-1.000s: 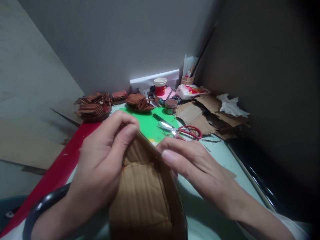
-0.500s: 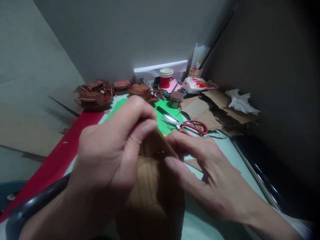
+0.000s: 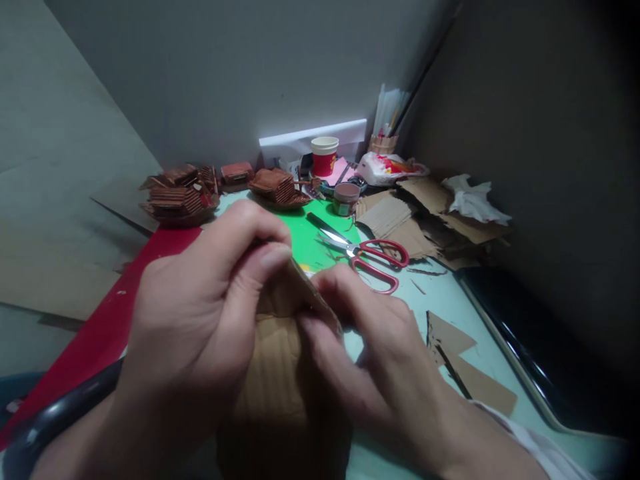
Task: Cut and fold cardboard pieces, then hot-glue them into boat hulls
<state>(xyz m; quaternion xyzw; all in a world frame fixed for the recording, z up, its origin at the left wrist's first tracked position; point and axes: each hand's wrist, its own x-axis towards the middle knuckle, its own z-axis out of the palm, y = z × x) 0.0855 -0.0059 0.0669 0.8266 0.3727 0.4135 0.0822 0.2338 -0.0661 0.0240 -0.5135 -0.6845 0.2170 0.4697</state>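
A folded brown cardboard piece (image 3: 280, 373) stands close in front of me, its ridge pointing away. My left hand (image 3: 200, 340) pinches the top of the ridge between thumb and fingers. On the right flap lies my right hand (image 3: 370, 353), fingers pressed against the cardboard edge. Both hands are closed on the piece. Its lower part is dark and partly hidden by my wrists.
Red-handled scissors (image 3: 370, 257) lie on a green mat (image 3: 305, 240). Cardboard scraps (image 3: 460, 360) rest at the right, more cardboard (image 3: 395, 220) behind. Small brown cardboard models (image 3: 175, 197) stand at back left; a red paper cup (image 3: 324, 157) and a jar (image 3: 345, 198) by the wall.
My right hand slid lower along the right flap and its fingers curled onto the edge. The view shifted, so cardboard scraps at the right came into sight. My left hand keeps its pinch.
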